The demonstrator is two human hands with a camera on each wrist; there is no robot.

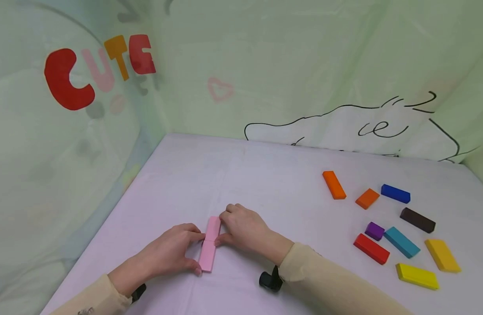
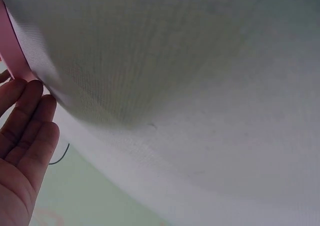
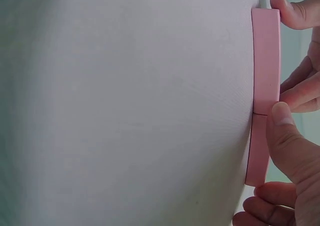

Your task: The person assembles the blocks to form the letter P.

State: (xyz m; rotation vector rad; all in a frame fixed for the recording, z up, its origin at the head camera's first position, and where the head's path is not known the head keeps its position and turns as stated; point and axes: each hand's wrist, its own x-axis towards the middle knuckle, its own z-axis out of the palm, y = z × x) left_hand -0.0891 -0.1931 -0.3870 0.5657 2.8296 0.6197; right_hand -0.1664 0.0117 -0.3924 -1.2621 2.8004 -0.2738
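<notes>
Two pink blocks lie end to end on the white cloth in the head view, with a thin seam between the near block (image 1: 207,257) and the far block (image 1: 213,226). On their left side my left hand (image 1: 168,251) pinches the near block, its thumb by the near end and its fingers by the seam. My right hand (image 1: 247,229) grips the far block from the right, the thumb close to the seam and the fingers at the far end. The right wrist view shows both blocks, with the right thumb (image 3: 287,136) over the seam. Only a pink edge (image 2: 12,51) shows in the left wrist view.
Loose blocks lie to the right: long orange (image 1: 334,185), short orange (image 1: 367,199), blue (image 1: 396,194), dark brown (image 1: 418,220), purple (image 1: 374,231), teal (image 1: 402,242), red (image 1: 371,248), amber (image 1: 442,255) and yellow (image 1: 417,276). Printed curtains (image 1: 288,65) hang behind the table.
</notes>
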